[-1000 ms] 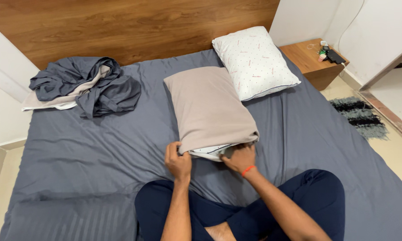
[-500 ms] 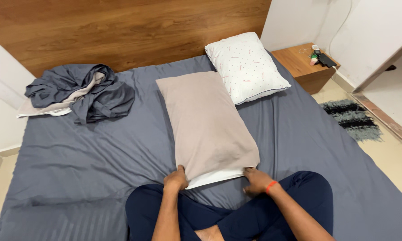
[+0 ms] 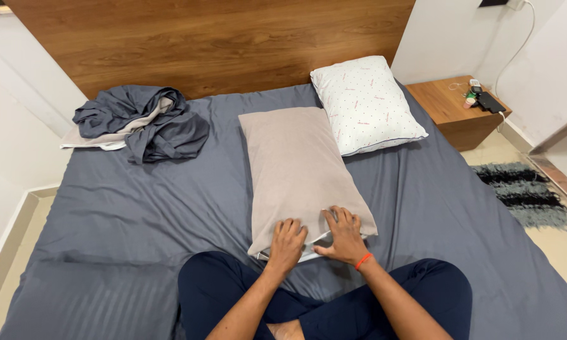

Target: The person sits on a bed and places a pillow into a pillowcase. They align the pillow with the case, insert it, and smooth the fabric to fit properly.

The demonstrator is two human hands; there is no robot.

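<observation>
Casing nearly complete — left hand (image 3: 288, 241) and right hand (image 3: 345, 234) press flat, fingers spread, gripping nothing, on the beige-cased pillow (image 3: 299, 170); next, judged: cover the white edge (image 3: 309, 255) beneath them.

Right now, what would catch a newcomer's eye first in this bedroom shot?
Centre frame, the long pillow in a taupe fabric case lies on the dark grey bedsheet, with the left hand and right hand pressed flat on its near end, where white pillow shows. Behind it sits a white dotted pillow by the wooden headboard; a crumpled heap of grey bedding lies far left.
</observation>
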